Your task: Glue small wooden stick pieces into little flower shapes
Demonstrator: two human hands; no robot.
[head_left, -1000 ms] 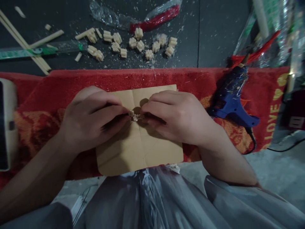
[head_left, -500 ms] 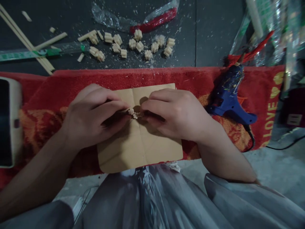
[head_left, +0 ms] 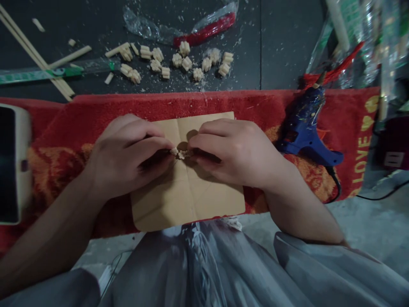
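Note:
Over a folded sheet of tan card [head_left: 166, 211], both of my hands meet with fingertips pinched. Between the fingers of my left hand [head_left: 131, 153] is a small cluster of short wooden sticks [head_left: 174, 151], its end facing the other hand. My right hand [head_left: 234, 151] pinches a second small stick cluster [head_left: 182, 154], close beside the first. Whether the two clusters touch I cannot tell, as fingers and shadow cover parts of them. To the right lies a blue glue gun [head_left: 308, 132], its nozzle pointing away from me.
Several stick clusters [head_left: 187, 64] lie among shavings on the dark table [head_left: 287, 47]. Long thin sticks [head_left: 30, 44] are at the far left. A phone [head_left: 14, 166] rests on the red towel [head_left: 249, 102]. Plastic wrappers [head_left: 348, 38] fill the far right.
The cluster in my left fingers has shifted slightly left and turned a little. My right hand has hardly moved.

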